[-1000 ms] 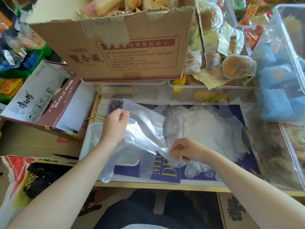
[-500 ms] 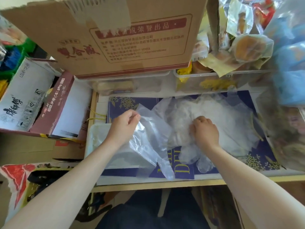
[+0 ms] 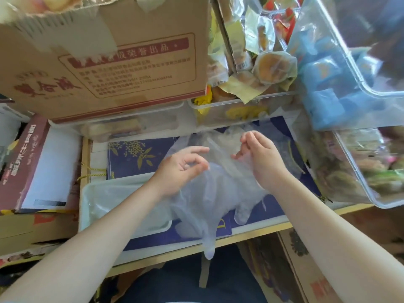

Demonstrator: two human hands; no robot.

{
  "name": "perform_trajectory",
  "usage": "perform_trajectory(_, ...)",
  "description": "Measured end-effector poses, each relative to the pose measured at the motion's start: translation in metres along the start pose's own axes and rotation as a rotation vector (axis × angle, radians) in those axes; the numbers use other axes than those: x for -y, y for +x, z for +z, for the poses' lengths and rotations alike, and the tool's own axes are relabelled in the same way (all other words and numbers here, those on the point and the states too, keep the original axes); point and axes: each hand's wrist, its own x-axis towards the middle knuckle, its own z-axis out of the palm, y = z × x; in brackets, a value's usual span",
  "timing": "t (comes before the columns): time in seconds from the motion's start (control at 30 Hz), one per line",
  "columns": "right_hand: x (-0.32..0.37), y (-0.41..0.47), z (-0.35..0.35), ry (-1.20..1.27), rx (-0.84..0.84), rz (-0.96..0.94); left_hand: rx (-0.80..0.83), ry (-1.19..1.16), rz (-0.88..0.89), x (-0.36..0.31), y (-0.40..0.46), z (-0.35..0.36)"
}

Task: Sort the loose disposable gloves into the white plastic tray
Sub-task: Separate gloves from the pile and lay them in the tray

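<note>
A clear disposable glove (image 3: 209,206) hangs stretched between both hands above the blue patterned mat, its fingers drooping past the table's front edge. My left hand (image 3: 181,169) pinches its left cuff edge between thumb and fingers. My right hand (image 3: 260,158) pinches the right side of the cuff. Behind the hands lies a crumpled pile of loose clear gloves (image 3: 227,136), partly hidden. The white plastic tray (image 3: 91,193) sits at the front left under my left forearm, with thin clear plastic lying in it.
A big cardboard box (image 3: 105,62) rests on clear bins at the back. Transparent containers (image 3: 358,162) of wrapped snacks crowd the right side. A dark red carton (image 3: 19,154) stands to the left. The table's wooden front edge (image 3: 251,235) runs just below the tray.
My right hand has left the pile and lifted a glove. My left hand moved right from the earlier plastic sheet and now grips the same glove, which hangs spread between them.
</note>
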Motion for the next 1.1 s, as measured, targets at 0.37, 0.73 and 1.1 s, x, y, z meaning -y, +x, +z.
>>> perform_trajectory(0.37,0.032,-0.004,-0.061,0.415,0.228,0.123,0.054,-0.517,-0.191,-0.04,0.033,0.036)
perform_trajectory(0.73,0.022,0.026,-0.109,-0.185,0.102,0.229,-0.016,-0.134,-0.076,-0.047,0.026,0.032)
perform_trajectory(1.1,0.036,0.046,-0.035,-0.519,0.539,0.262,0.098,0.111,-0.022,-0.055,0.006,-0.001)
